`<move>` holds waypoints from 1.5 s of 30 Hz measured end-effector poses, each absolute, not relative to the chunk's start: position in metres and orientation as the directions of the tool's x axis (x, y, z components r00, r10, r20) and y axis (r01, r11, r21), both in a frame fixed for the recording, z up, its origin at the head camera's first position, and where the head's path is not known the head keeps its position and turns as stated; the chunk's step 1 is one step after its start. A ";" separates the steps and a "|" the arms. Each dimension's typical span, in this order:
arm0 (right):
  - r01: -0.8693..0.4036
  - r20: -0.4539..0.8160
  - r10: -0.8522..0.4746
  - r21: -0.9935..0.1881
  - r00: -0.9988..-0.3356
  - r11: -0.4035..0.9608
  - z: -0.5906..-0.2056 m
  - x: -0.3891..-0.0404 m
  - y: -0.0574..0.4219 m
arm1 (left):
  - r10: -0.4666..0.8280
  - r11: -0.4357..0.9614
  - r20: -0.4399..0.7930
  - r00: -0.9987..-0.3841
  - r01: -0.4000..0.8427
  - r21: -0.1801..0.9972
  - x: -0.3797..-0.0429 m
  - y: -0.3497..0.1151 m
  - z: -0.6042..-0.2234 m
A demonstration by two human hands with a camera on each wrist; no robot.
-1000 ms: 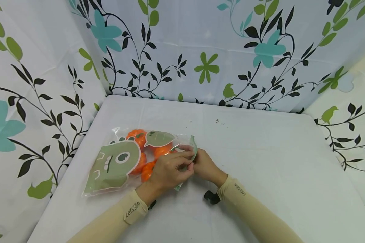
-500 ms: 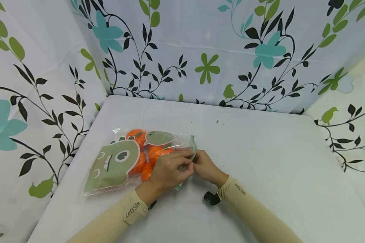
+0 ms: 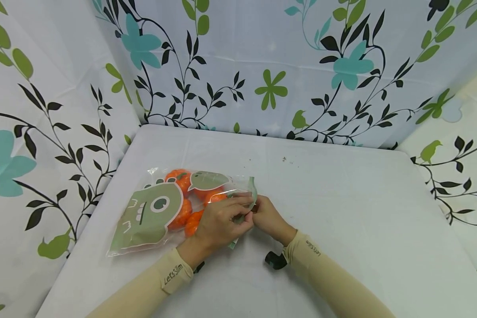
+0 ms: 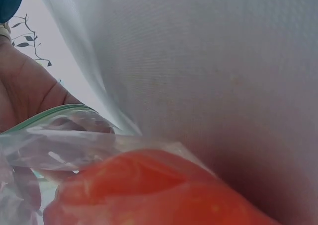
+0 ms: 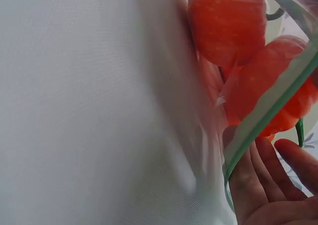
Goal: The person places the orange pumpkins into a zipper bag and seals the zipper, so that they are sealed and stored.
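Note:
A clear zip bag (image 3: pixel 147 216) with a green dinosaur print lies on the left half of the table. Several orange toy pumpkins (image 5: pixel 228 26) with green stems show through its plastic. At the bag's right end, my left hand (image 3: pixel 222 221) pinches the rim between thumb and fingers, beside the green seal strip (image 5: pixel 271 106). My right hand (image 3: pixel 270 218) is at the mouth, its fingertips partly hidden behind the plastic. In the right wrist view its fingers (image 5: pixel 268 170) lie loosely extended, one behind the strip, close below a pumpkin.
The white-covered table (image 3: pixel 361 221) extends to the right and behind the bag. A few small dark specks (image 3: pixel 284 159) mark its far part. Patterned curtains (image 3: pixel 270 66) with leaves and birds stand around the table. A black wrist camera (image 3: pixel 275 260) hangs under the right sleeve.
Inside the bag, the pumpkins nearest the mouth shift slightly. The right hand makes small movements at the mouth. My left hand and the bag's outline stay almost in place.

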State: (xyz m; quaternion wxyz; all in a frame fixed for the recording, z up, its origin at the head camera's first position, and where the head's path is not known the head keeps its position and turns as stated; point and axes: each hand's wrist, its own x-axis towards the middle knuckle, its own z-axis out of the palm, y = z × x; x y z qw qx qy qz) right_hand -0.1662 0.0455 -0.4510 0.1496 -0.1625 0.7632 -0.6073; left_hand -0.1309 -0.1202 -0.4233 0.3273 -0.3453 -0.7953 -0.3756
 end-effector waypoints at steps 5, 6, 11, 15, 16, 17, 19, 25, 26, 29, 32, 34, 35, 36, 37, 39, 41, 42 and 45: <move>-0.113 -0.002 -0.408 -0.960 -0.913 0.257 -0.452 -0.167 0.044 | 0.312 0.471 0.785 -0.535 0.805 0.362 -0.132 -0.119 -0.424; -0.121 0.009 -0.408 -0.961 -0.913 0.248 -0.452 -0.168 0.045 | 0.316 0.470 0.785 -0.533 0.806 0.358 -0.132 -0.119 -0.425; -0.166 0.061 -0.431 -0.963 -0.900 0.211 -0.453 -0.170 0.048 | 0.328 0.474 0.777 -0.537 0.805 0.357 -0.132 -0.119 -0.425; -0.208 0.073 -0.429 -0.939 -0.900 0.276 -0.453 -0.169 0.049 | 0.328 0.482 0.769 -0.548 0.798 0.362 -0.131 -0.119 -0.425; -0.217 0.071 -0.422 -0.927 -0.904 0.307 -0.453 -0.168 0.049 | 0.328 0.485 0.768 -0.550 0.795 0.363 -0.131 -0.120 -0.425; -0.223 0.068 -0.415 -0.914 -0.907 0.338 -0.454 -0.168 0.050 | 0.329 0.488 0.765 -0.553 0.793 0.364 -0.131 -0.120 -0.425; -0.232 0.061 -0.402 -0.890 -0.913 0.392 -0.455 -0.167 0.051 | 0.330 0.493 0.760 -0.559 0.789 0.366 -0.130 -0.120 -0.424; -0.235 0.034 -0.437 -0.878 -0.899 0.416 -0.455 -0.165 0.061 | 0.334 0.504 0.753 -0.567 0.783 0.365 -0.130 -0.120 -0.424; -0.231 0.030 -0.441 -0.881 -0.897 0.412 -0.454 -0.166 0.063 | 0.335 0.507 0.752 -0.568 0.781 0.365 -0.130 -0.120 -0.424; -0.209 0.017 -0.429 -0.890 -0.903 0.405 -0.454 -0.166 0.071 | 0.341 0.517 0.747 -0.571 0.777 0.358 -0.129 -0.120 -0.425; -0.197 0.008 -0.416 -0.890 -0.909 0.412 -0.453 -0.166 0.078 | 0.350 0.526 0.744 -0.569 0.777 0.347 -0.128 -0.120 -0.425; -0.209 0.013 -0.416 -0.879 -0.909 0.428 -0.453 -0.165 0.082 | 0.359 0.526 0.741 -0.567 0.779 0.341 -0.127 -0.120 -0.426; -0.216 0.017 -0.417 -0.873 -0.909 0.436 -0.453 -0.164 0.084 | 0.363 0.528 0.739 -0.568 0.779 0.339 -0.127 -0.120 -0.426; -0.228 0.023 -0.419 -0.866 -0.908 0.444 -0.452 -0.163 0.086 | 0.366 0.531 0.737 -0.569 0.778 0.337 -0.126 -0.120 -0.426; -0.239 0.031 -0.421 -0.859 -0.907 0.453 -0.452 -0.162 0.087 | 0.370 0.534 0.734 -0.570 0.777 0.334 -0.126 -0.121 -0.427; -0.269 0.054 -0.424 -0.843 -0.904 0.465 -0.451 -0.161 0.091 | 0.378 0.543 0.726 -0.574 0.773 0.328 -0.126 -0.121 -0.427; -0.299 0.080 -0.425 -0.826 -0.902 0.478 -0.450 -0.159 0.095 | 0.380 0.551 0.722 -0.579 0.768 0.326 -0.126 -0.122 -0.427; -0.318 0.096 -0.427 -0.813 -0.899 0.487 -0.449 -0.159 0.096 | 0.379 0.552 0.720 -0.581 0.767 0.328 -0.126 -0.123 -0.427; -0.393 0.154 -0.434 -0.746 -0.888 0.537 -0.445 -0.155 0.102 | 0.368 0.552 0.713 -0.596 0.757 0.348 -0.126 -0.127 -0.428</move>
